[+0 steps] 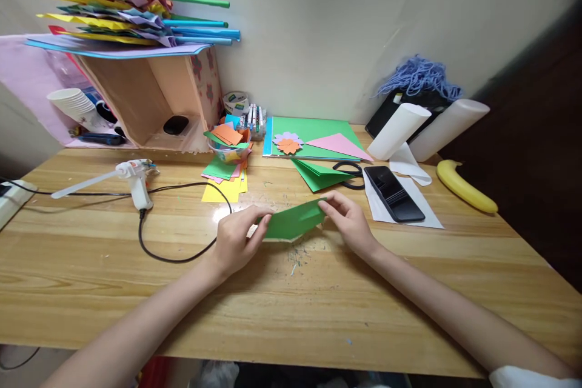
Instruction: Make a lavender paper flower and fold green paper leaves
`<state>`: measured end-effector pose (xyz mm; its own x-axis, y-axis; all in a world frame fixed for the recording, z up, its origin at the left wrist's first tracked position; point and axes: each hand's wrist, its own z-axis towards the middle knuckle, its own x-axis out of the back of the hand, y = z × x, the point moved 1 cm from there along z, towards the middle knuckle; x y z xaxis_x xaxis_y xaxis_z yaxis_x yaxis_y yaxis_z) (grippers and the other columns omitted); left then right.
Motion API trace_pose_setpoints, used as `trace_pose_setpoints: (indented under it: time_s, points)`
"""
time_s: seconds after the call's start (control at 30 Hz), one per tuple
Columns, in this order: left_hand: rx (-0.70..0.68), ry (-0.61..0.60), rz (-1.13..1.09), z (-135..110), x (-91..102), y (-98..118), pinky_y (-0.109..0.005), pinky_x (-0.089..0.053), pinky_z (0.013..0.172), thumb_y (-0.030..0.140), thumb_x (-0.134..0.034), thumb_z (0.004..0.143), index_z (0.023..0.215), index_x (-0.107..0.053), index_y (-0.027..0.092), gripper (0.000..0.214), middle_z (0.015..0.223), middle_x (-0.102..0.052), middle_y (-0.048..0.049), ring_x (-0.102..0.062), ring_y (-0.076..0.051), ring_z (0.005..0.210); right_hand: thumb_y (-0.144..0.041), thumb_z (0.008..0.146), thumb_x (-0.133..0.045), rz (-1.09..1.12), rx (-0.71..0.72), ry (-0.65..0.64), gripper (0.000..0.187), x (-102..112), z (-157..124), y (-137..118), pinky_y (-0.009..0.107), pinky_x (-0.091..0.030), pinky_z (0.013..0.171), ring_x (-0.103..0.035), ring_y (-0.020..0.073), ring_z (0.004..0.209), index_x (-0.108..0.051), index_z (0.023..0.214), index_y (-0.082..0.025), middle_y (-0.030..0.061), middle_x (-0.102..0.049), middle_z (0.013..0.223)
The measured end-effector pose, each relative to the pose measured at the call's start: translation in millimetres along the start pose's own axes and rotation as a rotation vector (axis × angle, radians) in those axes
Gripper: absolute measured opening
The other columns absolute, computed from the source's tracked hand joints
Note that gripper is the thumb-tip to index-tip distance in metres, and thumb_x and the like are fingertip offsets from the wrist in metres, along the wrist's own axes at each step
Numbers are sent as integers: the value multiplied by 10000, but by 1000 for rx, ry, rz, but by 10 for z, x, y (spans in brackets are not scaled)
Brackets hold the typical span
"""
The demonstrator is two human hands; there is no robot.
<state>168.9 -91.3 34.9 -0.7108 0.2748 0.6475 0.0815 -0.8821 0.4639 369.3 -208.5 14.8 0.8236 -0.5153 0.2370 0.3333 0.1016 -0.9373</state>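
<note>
A piece of green paper [293,220] is held up just above the wooden table, stretched between my two hands. My left hand [239,241] pinches its left end between thumb and fingers. The right end is gripped by my right hand [348,221], thumb in front. Small paper scraps lie on the table under it. Beyond my right hand lie a folded green paper [318,174] and scissors with black handles [354,176]. A black phone [393,194] rests on white paper to the right.
A glue gun [139,185] with a looping black cord stands at left. Behind are a cardboard box [150,97] topped with paper flowers, a bowl of paper scraps [230,142], green sheets [313,127] with paper flower shapes, and white rolls [400,130]. A banana [466,188] lies right.
</note>
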Motion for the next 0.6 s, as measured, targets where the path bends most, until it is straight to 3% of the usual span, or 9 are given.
trace_pose_setpoints:
  time_s: [0.1, 0.17, 0.23, 0.33, 0.4, 0.5, 0.6]
  points:
    - [126, -4, 44, 19, -15, 21, -294, -468, 760, 201, -419, 854, 1104, -479, 203, 257, 1020, -613, -63, -579, -161, 912, -394, 773, -552, 99, -154, -8, 219, 5, 86, 109, 217, -398, 446, -489, 110, 515, -540, 729, -180, -16, -519, 594]
    - [107, -45, 76, 41, -47, 18, -353, -432, 874, 204, -415, 853, 1157, -454, 201, 307, 1153, -551, -83, -512, -189, 1060, -408, 755, -562, 69, -204, -26, 239, 21, 139, 205, 217, -390, 444, -484, 108, 499, -546, 721, -172, -25, -515, 566]
    - [32, -160, 88, 53, -101, 12, -380, -390, 940, 200, -405, 855, 1158, -473, 203, 310, 1219, -514, -77, -457, -197, 1137, -407, 753, -561, 18, -222, -34, 240, 30, 168, 290, 230, -416, 487, -517, 119, 536, -557, 742, -167, -17, -549, 600]
    - [-47, -374, 93, 34, -202, 9, -384, -369, 975, 224, -396, 862, 1187, -473, 202, 335, 1247, -510, -61, -439, -193, 1165, -391, 770, -540, -33, -204, -62, 234, 18, 161, 364, 274, -463, 615, -580, 155, 685, -573, 813, -163, 27, -616, 747]
    - [-50, -453, 117, 9, -255, 10, -401, -352, 991, 255, -404, 859, 1231, -440, 190, 379, 1275, -490, -70, -421, -202, 1187, -381, 780, -531, -69, -183, -78, 243, 2, 133, 372, 293, -470, 663, -587, 170, 746, -574, 875, -162, 46, -623, 803]
    - [-27, -498, 160, -16, -288, 9, -419, -345, 991, 299, -422, 846, 1252, -424, 178, 423, 1316, -447, -88, -403, -222, 1201, -355, 776, -543, -225, -126, -74, 260, -17, 82, 324, 274, -467, 600, -566, 159, 678, -572, 947, -162, 38, -606, 764]
    - [-15, -504, 181, -7, -291, 4, -418, -355, 974, 325, -431, 835, 1253, -422, 169, 446, 1324, -434, -96, -420, -231, 1179, -301, 791, -533, -452, 28, -71, 210, -29, 39, 229, 264, -440, 538, -518, 144, 590, -584, 940, -163, 31, -578, 714]
